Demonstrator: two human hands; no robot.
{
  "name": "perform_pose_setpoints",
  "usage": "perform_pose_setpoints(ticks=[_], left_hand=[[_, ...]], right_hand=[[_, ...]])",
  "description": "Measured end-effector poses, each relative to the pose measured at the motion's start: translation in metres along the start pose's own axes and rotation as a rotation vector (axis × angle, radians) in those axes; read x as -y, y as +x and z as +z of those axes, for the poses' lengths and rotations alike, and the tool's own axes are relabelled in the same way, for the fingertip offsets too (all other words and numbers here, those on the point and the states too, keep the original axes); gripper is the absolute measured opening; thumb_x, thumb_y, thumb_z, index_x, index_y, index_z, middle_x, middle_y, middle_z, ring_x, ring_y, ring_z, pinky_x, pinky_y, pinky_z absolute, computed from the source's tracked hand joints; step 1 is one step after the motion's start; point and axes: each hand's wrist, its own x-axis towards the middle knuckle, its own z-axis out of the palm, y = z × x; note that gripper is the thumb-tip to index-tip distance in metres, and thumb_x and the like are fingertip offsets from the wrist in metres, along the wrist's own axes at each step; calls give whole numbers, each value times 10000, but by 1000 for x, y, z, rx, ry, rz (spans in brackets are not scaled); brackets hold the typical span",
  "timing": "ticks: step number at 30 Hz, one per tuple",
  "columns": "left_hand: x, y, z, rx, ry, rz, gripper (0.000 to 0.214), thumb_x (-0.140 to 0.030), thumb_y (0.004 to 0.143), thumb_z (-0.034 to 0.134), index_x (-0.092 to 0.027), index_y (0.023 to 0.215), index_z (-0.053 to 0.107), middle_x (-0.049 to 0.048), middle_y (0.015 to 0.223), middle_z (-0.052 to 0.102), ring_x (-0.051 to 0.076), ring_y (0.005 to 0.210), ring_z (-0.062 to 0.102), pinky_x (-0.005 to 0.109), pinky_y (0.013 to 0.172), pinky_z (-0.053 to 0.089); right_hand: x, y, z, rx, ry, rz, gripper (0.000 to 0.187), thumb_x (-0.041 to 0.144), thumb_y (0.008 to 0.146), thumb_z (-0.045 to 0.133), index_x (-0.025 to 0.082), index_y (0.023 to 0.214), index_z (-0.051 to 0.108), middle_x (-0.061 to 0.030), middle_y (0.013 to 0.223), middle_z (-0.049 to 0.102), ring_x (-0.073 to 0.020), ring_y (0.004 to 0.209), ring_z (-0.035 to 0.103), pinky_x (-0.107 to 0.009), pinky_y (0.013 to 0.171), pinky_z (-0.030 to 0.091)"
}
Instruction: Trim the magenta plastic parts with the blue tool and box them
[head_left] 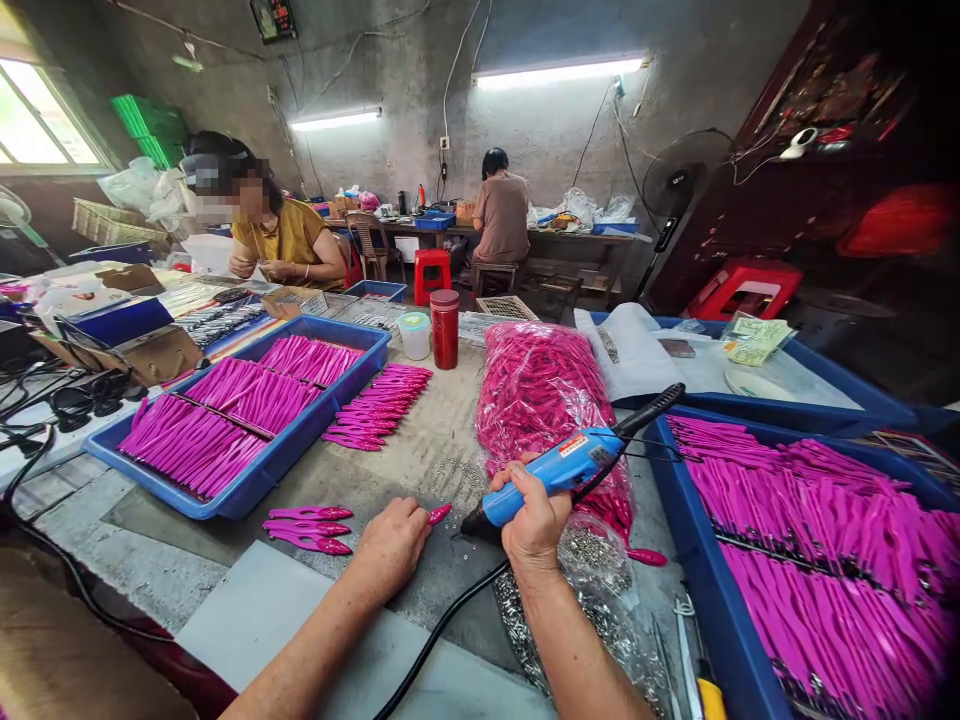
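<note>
My left hand (391, 545) rests low on the dark work mat, its fingers closed around a slim pink plastic piece (440, 514) with a glossy red tip poking out to the right. The rest of that piece is hidden under the fingers. In my right hand (536, 525) is a blue electric screwdriver (559, 462), slanted so its dark nose points down-left, close to the red tip. Whether the bit touches the piece I cannot tell. Small metal rings (454, 478) lie scattered just beyond. Left of my left hand are a few matching pink pieces (307, 528) in a short stack.
Blue trays of pink pieces stand left (217, 508) and right (712, 560). A clear bag of pink pieces (544, 390) and a bag of small metal parts (600, 560) sit between. A red canister (445, 335) stands behind. Two people (300, 235) work farther back.
</note>
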Motion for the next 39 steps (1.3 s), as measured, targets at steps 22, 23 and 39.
perform_pose_setpoints(ticks=[22,23,39], left_hand=[[-5,1,-1,10,-252,-112,225,-236,923,441,-197,849,650,44,975,647,199,975,579,287,797,446],[-5,1,-1,4,-258,-112,223,-236,922,444,-199,847,650,44,972,646,200,976,578,287,793,446],[-4,1,11,-52,-317,-94,225,-204,906,438,-196,824,648,51,915,634,201,926,562,295,762,431]], right_hand=[[1,-8,43,229,-166,-115,342,327,571,718,171,799,516,39,590,562,-145,432,534,-288,481,445],[0,-8,46,239,-173,-117,338,327,566,718,170,790,518,37,584,562,-147,429,533,-287,475,443],[-2,-11,56,276,-246,-131,316,328,558,695,175,764,510,40,548,546,-138,420,513,-282,475,436]])
